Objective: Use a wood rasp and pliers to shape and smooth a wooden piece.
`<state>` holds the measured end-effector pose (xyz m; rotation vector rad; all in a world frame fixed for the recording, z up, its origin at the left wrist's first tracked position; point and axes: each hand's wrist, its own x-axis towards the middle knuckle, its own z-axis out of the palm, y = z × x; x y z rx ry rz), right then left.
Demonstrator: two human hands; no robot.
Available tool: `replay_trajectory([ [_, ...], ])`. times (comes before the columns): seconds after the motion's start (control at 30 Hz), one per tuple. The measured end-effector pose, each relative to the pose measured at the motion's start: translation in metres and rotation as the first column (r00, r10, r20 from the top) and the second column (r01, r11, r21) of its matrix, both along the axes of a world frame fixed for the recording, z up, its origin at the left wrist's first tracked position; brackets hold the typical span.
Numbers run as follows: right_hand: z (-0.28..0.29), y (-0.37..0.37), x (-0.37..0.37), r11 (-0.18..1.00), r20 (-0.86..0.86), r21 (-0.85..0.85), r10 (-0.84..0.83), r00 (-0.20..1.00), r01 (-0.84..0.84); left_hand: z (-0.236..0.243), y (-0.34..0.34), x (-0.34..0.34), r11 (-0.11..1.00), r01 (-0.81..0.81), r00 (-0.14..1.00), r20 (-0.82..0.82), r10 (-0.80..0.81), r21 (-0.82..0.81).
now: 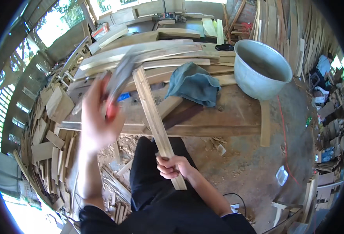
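My left hand (98,117), blurred by motion, is closed on a red-handled metal tool (121,74) raised over the near left of the workbench. Its grey head is smeared, so I cannot tell its exact kind. The head is close beside the upper end of a wooden batten (152,111). My right hand (172,167) wraps round the lower part of that batten, which slants up and left from my lap. Small dark marks show near its top end. A crumpled blue-green cloth (193,84) lies on the bench right of the batten.
A large grey metal pot (262,70) stands at the bench's right end. Long boards (172,64) are stacked across the workbench (226,121). Offcuts (49,148) pile up at left, shavings litter the floor, and a red cord (284,136) runs along it at right.
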<state>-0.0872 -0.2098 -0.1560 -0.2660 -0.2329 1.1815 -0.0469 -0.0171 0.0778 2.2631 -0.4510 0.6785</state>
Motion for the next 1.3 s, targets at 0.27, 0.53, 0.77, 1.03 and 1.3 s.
replay_trajectory([
  [0.27, 0.007, 0.009, -0.010, 0.992, -0.006, -0.085, 0.098, 0.995, -0.098, -0.158, 0.033, -0.111, 0.762, -0.537, 0.833, -0.369, 0.413, -0.361],
  [0.53, 0.029, 0.026, -0.015, 0.920, 0.179, -0.393, 0.083, 0.980, -0.006, -0.189, 0.023, -0.103, 0.848, -0.503, 0.816, -0.417, 0.400, -0.170],
  [0.77, 0.044, 0.030, -0.025, 0.582, 0.707, -0.625, 0.141, 0.693, 0.520, -0.190, 0.031, -0.113, 0.791, -0.558, 0.731, -0.599, 0.327, -0.250],
  [1.03, 0.055, 0.028, -0.014, 0.560, 0.768, -0.615, 0.265, 0.583, 0.555, -0.172, 0.059, -0.115, 0.818, -0.561, 0.754, -0.487, 0.441, -0.126],
  [1.3, 0.059, 0.030, -0.011, 0.541, 0.837, -0.544, 0.295, 0.461, 0.642, -0.167, 0.077, -0.119, 0.852, -0.523, 0.789, -0.394, 0.472, -0.025],
])
